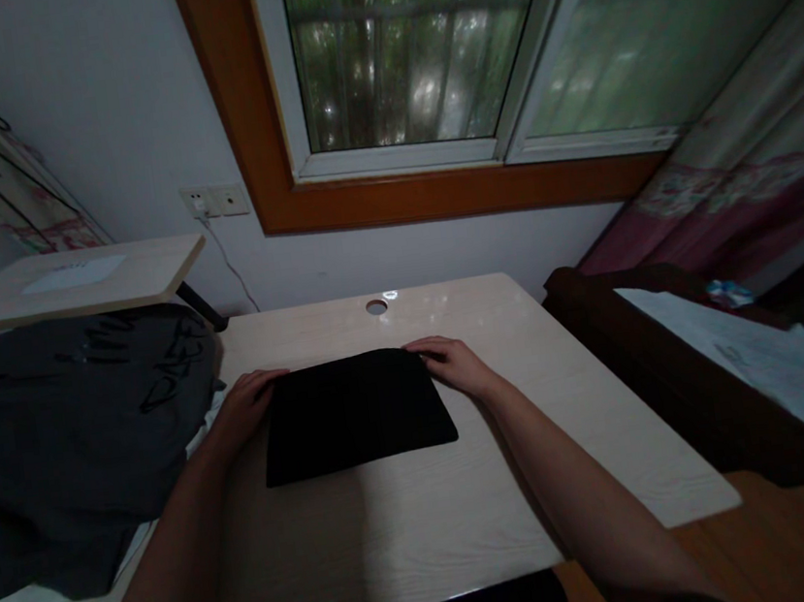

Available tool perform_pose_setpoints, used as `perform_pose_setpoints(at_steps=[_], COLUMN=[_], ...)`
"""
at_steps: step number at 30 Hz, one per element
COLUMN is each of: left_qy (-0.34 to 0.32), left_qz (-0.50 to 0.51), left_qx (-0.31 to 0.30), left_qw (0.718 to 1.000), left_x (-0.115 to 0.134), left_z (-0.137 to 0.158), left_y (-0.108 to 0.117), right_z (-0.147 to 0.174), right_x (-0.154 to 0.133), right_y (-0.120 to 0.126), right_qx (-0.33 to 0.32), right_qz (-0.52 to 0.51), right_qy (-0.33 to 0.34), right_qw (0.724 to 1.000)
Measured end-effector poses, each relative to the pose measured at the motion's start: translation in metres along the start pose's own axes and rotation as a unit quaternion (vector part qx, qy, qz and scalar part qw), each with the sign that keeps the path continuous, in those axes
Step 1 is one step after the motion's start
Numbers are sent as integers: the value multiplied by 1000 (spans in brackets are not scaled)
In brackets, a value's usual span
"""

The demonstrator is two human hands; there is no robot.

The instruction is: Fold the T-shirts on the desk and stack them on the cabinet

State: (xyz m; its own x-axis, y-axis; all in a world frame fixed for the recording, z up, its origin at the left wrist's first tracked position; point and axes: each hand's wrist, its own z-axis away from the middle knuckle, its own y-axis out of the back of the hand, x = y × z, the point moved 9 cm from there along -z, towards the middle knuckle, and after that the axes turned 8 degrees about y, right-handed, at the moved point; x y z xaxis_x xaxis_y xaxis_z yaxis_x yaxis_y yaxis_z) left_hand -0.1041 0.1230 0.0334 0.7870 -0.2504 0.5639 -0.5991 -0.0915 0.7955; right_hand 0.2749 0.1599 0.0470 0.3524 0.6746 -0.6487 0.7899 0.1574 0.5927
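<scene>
A thin black mouse pad (pixel 357 412) with rounded corners lies in front of me on the pale wood-grain desk (pixel 429 522). Its far edge bows slightly up toward the right. My left hand (pixel 249 405) has its fingers closed on the far left corner. At the far right corner, my right hand (pixel 451 361) holds the pad between thumb and fingers. The undersides of both corners are hidden.
Dark grey cloth (pixel 82 438) with lettering is heaped on the left, under a raised shelf (pixel 169 261) bearing a paper sheet (pixel 74 274). A cable hole (pixel 376 307) sits near the desk's back edge. Dark brown furniture (pixel 676 384) stands at the right.
</scene>
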Motion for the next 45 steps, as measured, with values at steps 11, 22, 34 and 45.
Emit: perform_pose_setpoints(at_steps=[11, 22, 34, 45], left_qy=[6, 4, 8, 3], left_qz=[3, 7, 9, -2], left_qx=[-3, 8, 3, 11], left_qw=[1000, 1000, 1000, 1000], left_x=[-6, -2, -1, 1], left_z=[0, 1, 0, -2], left_y=[-2, 1, 1, 4], right_z=[0, 0, 0, 1], right_x=[-1, 1, 2, 3], right_y=[1, 1, 1, 1], right_qx=[0, -1, -1, 8], right_qz=[-3, -11, -5, 4], right_qy=[-2, -4, -8, -17], right_qw=[1000, 1000, 1000, 1000])
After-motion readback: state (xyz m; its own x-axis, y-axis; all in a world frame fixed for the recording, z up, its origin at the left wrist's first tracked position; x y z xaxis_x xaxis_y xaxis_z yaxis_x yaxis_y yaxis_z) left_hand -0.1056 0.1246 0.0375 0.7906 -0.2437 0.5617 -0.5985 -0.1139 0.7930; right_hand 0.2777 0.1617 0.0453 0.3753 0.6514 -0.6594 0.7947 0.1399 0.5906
